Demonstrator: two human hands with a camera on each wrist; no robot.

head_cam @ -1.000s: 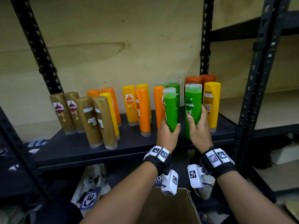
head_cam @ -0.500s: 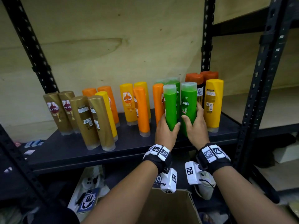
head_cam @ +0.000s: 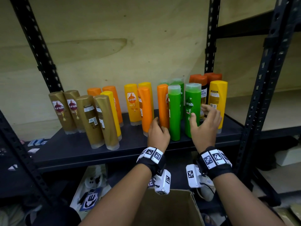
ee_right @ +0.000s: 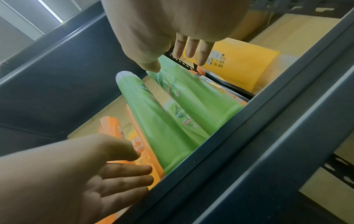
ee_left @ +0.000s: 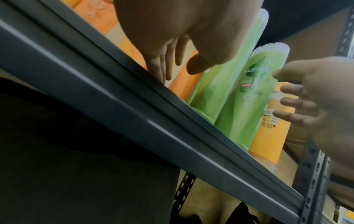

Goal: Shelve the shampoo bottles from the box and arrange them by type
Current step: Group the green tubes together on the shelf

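Two green shampoo bottles (head_cam: 174,111) (head_cam: 192,108) stand upright side by side on the dark shelf (head_cam: 65,144), in front of other green ones. My left hand (head_cam: 158,128) hovers just left of the left green bottle (ee_left: 220,84), fingers relaxed, holding nothing. My right hand (head_cam: 199,112) is spread open just right of the other green bottle (ee_right: 195,98), between it and a yellow bottle (head_cam: 217,98). The wrist views show both hands (ee_left: 178,66) (ee_right: 170,59) open and apart from the bottles. The open cardboard box (head_cam: 166,207) sits below, between my forearms.
Brown bottles (head_cam: 84,115) stand at the shelf's left, orange and yellow ones (head_cam: 133,103) in the middle, dark orange-capped ones (head_cam: 202,88) at the back right. A black upright (head_cam: 254,111) bounds the right end. Bare shelf lies along the front left edge.
Both hands have let go of the two green bottles, which now stand on the shelf. The fingers have opened and drawn slightly away.
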